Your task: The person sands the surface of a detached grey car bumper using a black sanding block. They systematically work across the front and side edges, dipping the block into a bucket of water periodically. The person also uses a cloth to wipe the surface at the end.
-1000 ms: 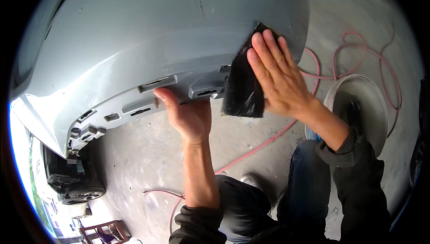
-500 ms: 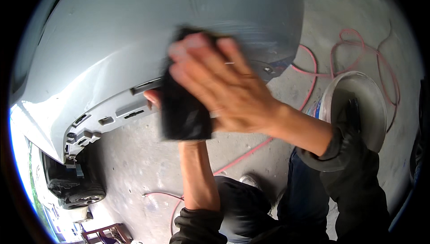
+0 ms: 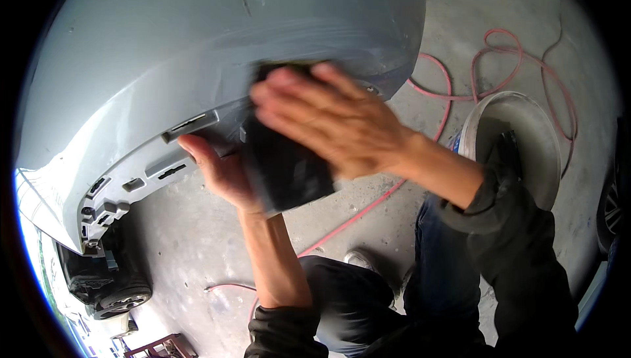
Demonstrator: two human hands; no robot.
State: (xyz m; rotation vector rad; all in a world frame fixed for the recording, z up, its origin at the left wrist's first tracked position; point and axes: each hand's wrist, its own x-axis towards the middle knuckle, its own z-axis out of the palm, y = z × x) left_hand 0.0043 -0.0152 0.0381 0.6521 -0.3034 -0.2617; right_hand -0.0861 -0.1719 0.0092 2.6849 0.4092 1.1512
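A large pale grey car bumper (image 3: 164, 62) fills the upper left of the view. My right hand (image 3: 328, 121) lies flat on a black sanding sheet (image 3: 289, 167), pressing it against the bumper's lower curve. My left hand (image 3: 220, 171) grips the bumper's bottom edge from underneath, just left of the sheet, which hides part of its fingers. Both forearms come up from the lower edge in dark sleeves.
A white bucket (image 3: 519, 134) stands on the concrete floor at the right, with a pink hose (image 3: 460, 75) looping around it and running under the bumper. My knees in dark trousers (image 3: 394, 292) are below. A dark wheeled object (image 3: 105, 286) sits at the lower left.
My right hand has slid the black sheet leftward and down along the bumper, from its right end to the lower middle. My left hand has kept its grip on the bottom edge.
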